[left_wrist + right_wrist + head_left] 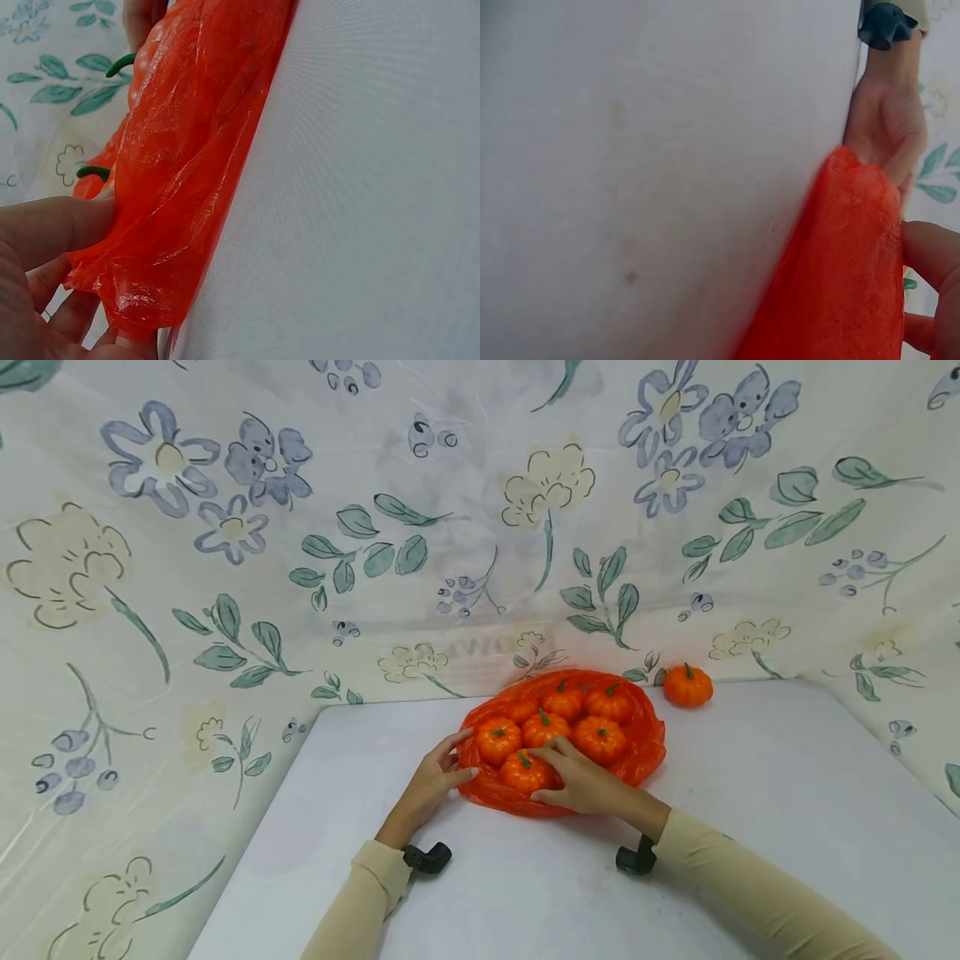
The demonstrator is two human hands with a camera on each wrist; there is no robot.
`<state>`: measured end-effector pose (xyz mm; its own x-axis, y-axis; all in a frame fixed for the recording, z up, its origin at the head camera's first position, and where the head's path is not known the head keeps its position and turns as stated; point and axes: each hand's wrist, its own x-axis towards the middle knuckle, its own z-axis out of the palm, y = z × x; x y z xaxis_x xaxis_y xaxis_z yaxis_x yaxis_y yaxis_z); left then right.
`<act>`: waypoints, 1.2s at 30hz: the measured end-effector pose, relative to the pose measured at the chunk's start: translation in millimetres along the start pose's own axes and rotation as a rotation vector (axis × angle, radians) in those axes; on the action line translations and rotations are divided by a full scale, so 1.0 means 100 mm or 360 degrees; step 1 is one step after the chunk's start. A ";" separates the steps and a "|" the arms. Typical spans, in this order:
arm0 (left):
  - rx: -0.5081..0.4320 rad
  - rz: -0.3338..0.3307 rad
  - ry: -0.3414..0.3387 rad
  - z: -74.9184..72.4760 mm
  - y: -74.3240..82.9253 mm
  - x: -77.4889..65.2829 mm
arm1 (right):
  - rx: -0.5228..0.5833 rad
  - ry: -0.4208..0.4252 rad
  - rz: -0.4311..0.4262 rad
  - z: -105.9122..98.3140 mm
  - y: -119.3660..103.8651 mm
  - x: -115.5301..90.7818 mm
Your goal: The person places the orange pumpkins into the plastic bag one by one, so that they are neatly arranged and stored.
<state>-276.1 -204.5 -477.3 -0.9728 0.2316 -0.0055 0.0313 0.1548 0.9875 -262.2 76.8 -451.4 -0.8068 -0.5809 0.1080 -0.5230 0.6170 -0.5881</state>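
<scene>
An open red plastic bag (641, 760) lies on the table with several small orange pumpkins in it, their green stems showing. At its left side my left hand (433, 781) holds the rim; in the left wrist view the thumb presses the crinkled plastic (142, 292) and the other fingers are partly behind it. My right hand (583, 777) reaches over the front of the bag and grips the front pumpkin (517, 774) between thumb and fingers. In the right wrist view the bag's side hides most of that pumpkin.
A single pumpkin (687, 686) sits outside the bag at the back right, near the wall. The white table (525, 893) meets a floral cloth (480, 527) along its back and sides. Dark wrist devices (427, 858) are worn on both arms.
</scene>
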 end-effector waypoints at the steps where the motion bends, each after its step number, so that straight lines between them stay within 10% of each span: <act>1: -0.0004 0.0004 -0.0001 0.00 0.00 0.00 | -0.0004 -0.0007 -0.0003 -0.01 0.00 0.00; 7: -0.0017 0.0004 0.0011 0.00 0.02 0.00 | 0.0010 0.0037 -0.0022 -0.18 0.02 -0.02; 15: -0.0007 -0.0023 0.0010 0.00 0.01 0.01 | 0.0082 0.0411 -0.0136 -0.69 0.26 -0.10; 25: 0.0030 -0.0003 0.0016 0.00 0.01 0.02 | -0.0017 0.0584 0.0369 -1.42 0.84 -0.26; 36: 0.0034 -0.0023 0.0016 0.01 0.00 0.02 | 0.0232 0.0498 0.0914 -1.68 1.65 -0.45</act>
<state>-277.5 -203.6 -477.2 -0.9754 0.2196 -0.0181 0.0219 0.1786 0.9837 -358.4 293.3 -418.5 -0.9991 0.0130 -0.0402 0.0380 0.6914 -0.7214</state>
